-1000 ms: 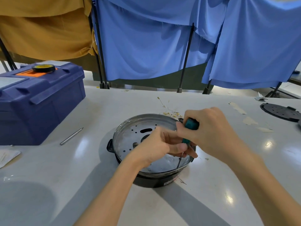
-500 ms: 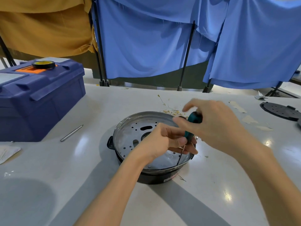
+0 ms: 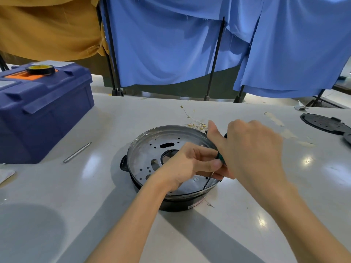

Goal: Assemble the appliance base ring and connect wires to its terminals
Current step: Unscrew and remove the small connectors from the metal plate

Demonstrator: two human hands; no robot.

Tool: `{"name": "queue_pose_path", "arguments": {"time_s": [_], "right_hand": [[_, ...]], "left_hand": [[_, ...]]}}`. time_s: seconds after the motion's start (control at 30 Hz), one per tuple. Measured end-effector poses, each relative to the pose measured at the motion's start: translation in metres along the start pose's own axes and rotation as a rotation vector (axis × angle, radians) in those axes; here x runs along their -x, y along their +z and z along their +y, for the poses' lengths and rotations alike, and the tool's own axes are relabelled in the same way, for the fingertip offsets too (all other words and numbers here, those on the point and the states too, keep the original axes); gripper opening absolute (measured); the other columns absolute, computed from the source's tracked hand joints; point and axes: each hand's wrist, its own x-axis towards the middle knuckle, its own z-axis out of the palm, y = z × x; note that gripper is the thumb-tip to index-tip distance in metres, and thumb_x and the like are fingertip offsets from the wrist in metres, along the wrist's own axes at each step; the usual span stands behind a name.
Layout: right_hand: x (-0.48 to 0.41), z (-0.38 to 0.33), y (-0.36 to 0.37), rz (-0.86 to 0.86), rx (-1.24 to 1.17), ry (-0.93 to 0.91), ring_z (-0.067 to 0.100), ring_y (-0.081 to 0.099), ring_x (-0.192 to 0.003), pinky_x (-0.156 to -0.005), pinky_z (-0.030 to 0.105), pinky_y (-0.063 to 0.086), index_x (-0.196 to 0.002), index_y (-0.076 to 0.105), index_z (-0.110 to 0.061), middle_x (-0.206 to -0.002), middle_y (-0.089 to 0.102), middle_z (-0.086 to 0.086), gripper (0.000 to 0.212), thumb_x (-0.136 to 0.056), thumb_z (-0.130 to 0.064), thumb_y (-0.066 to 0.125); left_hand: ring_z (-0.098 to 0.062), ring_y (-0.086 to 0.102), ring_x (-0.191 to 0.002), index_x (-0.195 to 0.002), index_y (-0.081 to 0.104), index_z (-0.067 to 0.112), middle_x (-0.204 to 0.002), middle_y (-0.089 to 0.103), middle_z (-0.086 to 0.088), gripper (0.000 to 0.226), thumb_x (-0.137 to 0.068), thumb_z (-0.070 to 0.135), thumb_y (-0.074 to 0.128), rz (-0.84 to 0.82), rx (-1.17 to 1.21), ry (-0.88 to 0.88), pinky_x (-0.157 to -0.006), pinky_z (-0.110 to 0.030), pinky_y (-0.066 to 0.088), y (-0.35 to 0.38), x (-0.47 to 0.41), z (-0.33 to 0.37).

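Beneath both hands sits the base (image 3: 180, 205). Our right hand (image 3: 250, 154) grips the screwdriver (image 3: 220, 158); our left hand (image 3: 190, 166) pinches it lower down, tip seemingly on a screw near the rim. If we tilt, the tip may slip and strip the head.

One view only, worn on the person's head, looking forward and down over the white table (image 3: 57, 186). It's close in: both forearms enter from the bottom edge, left hand (image 3: 188, 164) and right hand (image 3: 250, 149) both holding the screwdriver (image 3: 220, 158) above the base ring (image 3: 152, 149), mid-frame. Wide lens: blue toolbox (image 3: 43, 111) at the left edge, blue curtains (image 3: 171, 44) across the back, perforated black disc (image 3: 322, 123) far right.
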Motion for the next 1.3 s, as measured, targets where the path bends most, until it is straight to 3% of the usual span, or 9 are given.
{"name": "queue_pose_path", "arguments": {"time_s": [0.13, 0.27, 0.43, 0.6, 0.73, 0.9, 1.0, 1.1, 1.3], "right_hand": [[-0.011, 0.016, -0.008, -0.256, -0.264, -0.151, 0.014, 0.04, -0.044, -0.045, 0.03, 0.033, -0.059, 0.045, -0.018, -0.05, 0.045, -0.002, 0.05, -0.086, -0.061, 0.042], [-0.015, 0.025, -0.017, -0.397, -0.466, -0.268, 0.012, 0.056, -0.052, -0.057, 0.039, 0.053, -0.079, 0.06, -0.019, -0.058, 0.059, -0.003, 0.02, -0.083, -0.039, 0.061], [-0.009, 0.017, 0.001, -0.228, -0.437, -0.086, 0.025, 0.049, -0.051, -0.047, 0.037, 0.047, -0.068, 0.053, -0.004, -0.053, 0.051, 0.009, 0.035, -0.087, -0.032, 0.064], [0.014, -0.002, 0.013, 0.034, -0.248, 0.131, 0.026, 0.031, -0.05, -0.047, 0.028, 0.015, -0.064, 0.041, -0.011, -0.05, 0.039, 0.006, 0.038, -0.084, -0.035, 0.061], [0.006, 0.006, 0.008, -0.024, -0.262, 0.096, 0.021, 0.034, -0.05, -0.046, 0.026, 0.017, -0.054, 0.03, -0.02, -0.049, 0.037, -0.001, 0.052, -0.083, -0.054, 0.056], [-0.007, 0.016, -0.001, -0.196, -0.257, 0.047, 0.02, 0.05, -0.051, -0.047, 0.029, 0.034, -0.055, 0.047, -0.018, -0.051, 0.05, -0.001, 0.065, -0.069, -0.081, 0.043], [-0.017, 0.025, -0.01, -0.325, -0.477, -0.115, 0.006, 0.05, -0.046, -0.05, 0.029, 0.048, -0.081, 0.058, -0.026, -0.055, 0.056, -0.01, 0.042, -0.073, -0.067, 0.056], [-0.019, 0.023, -0.007, -0.338, -0.506, -0.252, 0.011, 0.046, -0.042, -0.047, 0.03, 0.046, -0.074, 0.059, -0.017, -0.053, 0.056, 0.0, 0.025, -0.082, -0.04, 0.063], [-0.003, 0.001, 0.012, -0.088, -0.435, 0.012, 0.021, 0.033, -0.051, -0.05, 0.032, 0.024, -0.057, 0.035, -0.018, -0.048, 0.035, -0.001, 0.039, -0.083, -0.029, 0.061]], "left_hand": [[-0.028, 0.07, -0.096, -0.104, 0.072, 0.006, -0.095, 0.075, -0.01, 0.019, -0.091, 0.012, 0.059, -0.038, 0.022, 0.002, -0.085, -0.033, 0.054, -0.004, 0.003, 0.002], [-0.037, 0.067, -0.103, -0.108, 0.069, 0.002, -0.102, 0.072, -0.019, 0.023, -0.093, 0.015, 0.058, -0.042, 0.031, 0.024, -0.089, -0.037, 0.053, -0.008, 0.005, 0.0], [-0.031, 0.069, -0.101, -0.109, 0.07, 0.006, -0.102, 0.072, -0.016, 0.027, -0.092, 0.021, 0.056, -0.01, 0.044, -0.014, -0.089, -0.035, 0.054, -0.003, 0.004, 0.001], [-0.019, 0.071, -0.087, -0.104, 0.071, 0.005, -0.092, 0.074, -0.007, 0.022, -0.097, 0.008, 0.05, 0.053, 0.028, -0.005, -0.081, -0.029, 0.056, -0.003, 0.005, 0.0], [-0.024, 0.07, -0.097, -0.113, 0.068, 0.006, -0.103, 0.073, -0.013, 0.022, -0.093, 0.009, 0.059, 0.069, -0.006, 0.021, -0.088, -0.033, 0.056, -0.005, 0.008, 0.004], [-0.024, 0.073, -0.088, -0.102, 0.072, 0.011, -0.091, 0.076, -0.009, 0.019, -0.087, 0.003, 0.065, 0.073, -0.043, 0.022, -0.077, -0.025, 0.055, -0.001, 0.005, 0.006], [-0.029, 0.071, -0.093, -0.102, 0.072, 0.007, -0.093, 0.075, -0.013, 0.017, -0.09, 0.005, 0.06, 0.061, -0.064, 0.024, -0.082, -0.032, 0.056, -0.006, 0.004, 0.006], [-0.026, 0.071, -0.096, -0.103, 0.074, 0.011, -0.095, 0.075, -0.011, 0.023, -0.092, 0.003, 0.056, 0.03, -0.04, 0.021, -0.084, -0.031, 0.055, -0.007, 0.008, 0.005], [-0.018, 0.072, -0.085, -0.104, 0.071, 0.008, -0.093, 0.074, -0.009, 0.021, -0.085, 0.0, 0.067, 0.1, -0.067, 0.029, -0.079, -0.025, 0.055, -0.005, 0.01, 0.006]]}}
